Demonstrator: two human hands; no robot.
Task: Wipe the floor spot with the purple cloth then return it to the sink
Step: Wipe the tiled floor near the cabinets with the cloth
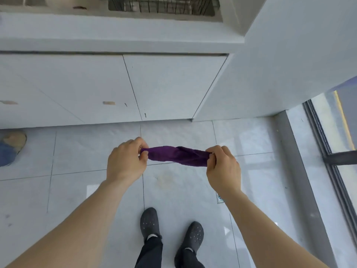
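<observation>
I see the left hand (pixel 126 161) and the right hand (pixel 222 167) out in front of me. Each one pinches an end of the purple cloth (pixel 176 156). The cloth is bunched up and stretched between them, up in the air above the floor (pixel 77 151). Under the hands there is a pale brownish spot (pixel 166 179) on a grey tile. Two dark shoes (pixel 150 222) with little holes stand below. White cupboard doors (pixel 170 86) are ahead, and the sink (pixel 164 4) with a wire rack sits at the top.
</observation>
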